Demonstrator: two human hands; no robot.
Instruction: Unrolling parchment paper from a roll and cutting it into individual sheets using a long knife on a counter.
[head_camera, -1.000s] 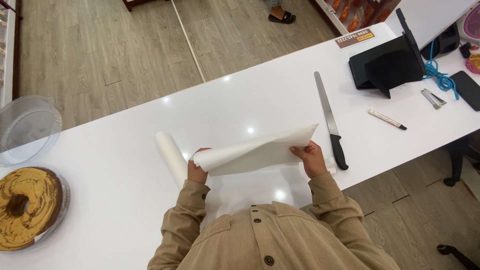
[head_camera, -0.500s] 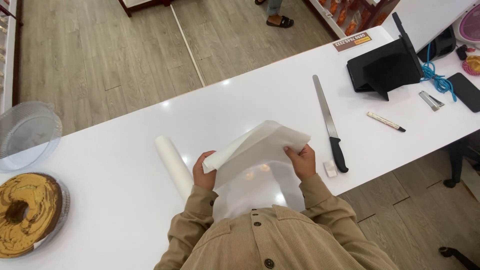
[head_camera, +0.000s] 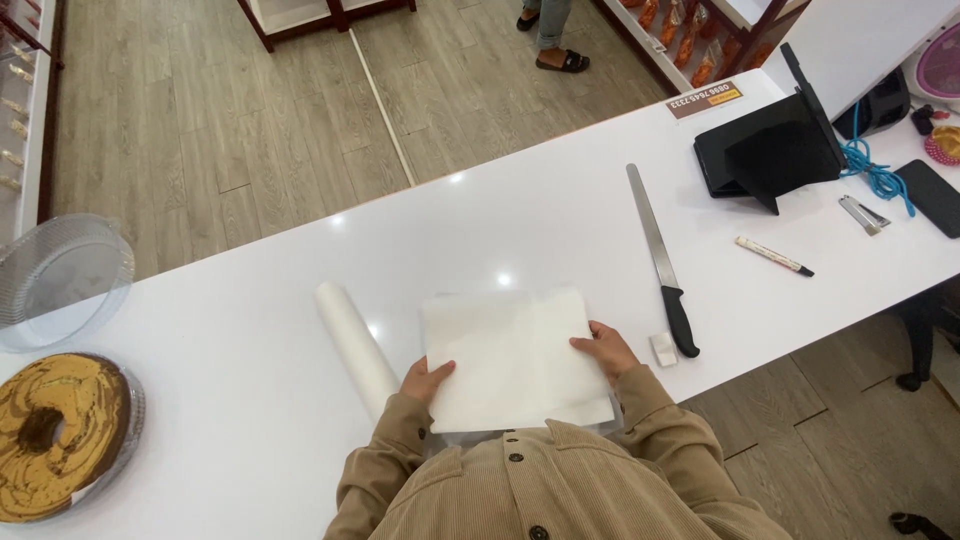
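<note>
Here I see both hands pressed on a folded sheet of white parchment paper (head_camera: 510, 355) that lies flat on the white tabletop (head_camera: 560, 215). My left hand (head_camera: 427, 380) pins the sheet's near left corner, fingers together and laid flat on it; my right hand (head_camera: 603, 350) rests on its right edge, fingers together and slightly curled over the paper. Just left of my left fingers lies the paper roll (head_camera: 355, 345), angled away from me. Right of my right fingers sit a small white block (head_camera: 663, 348) and, just beyond it, a long knife with a black handle (head_camera: 662, 262). Far off to the left are a marbled ring cake (head_camera: 55, 432) and a clear plastic dome lid (head_camera: 60, 275).
</note>
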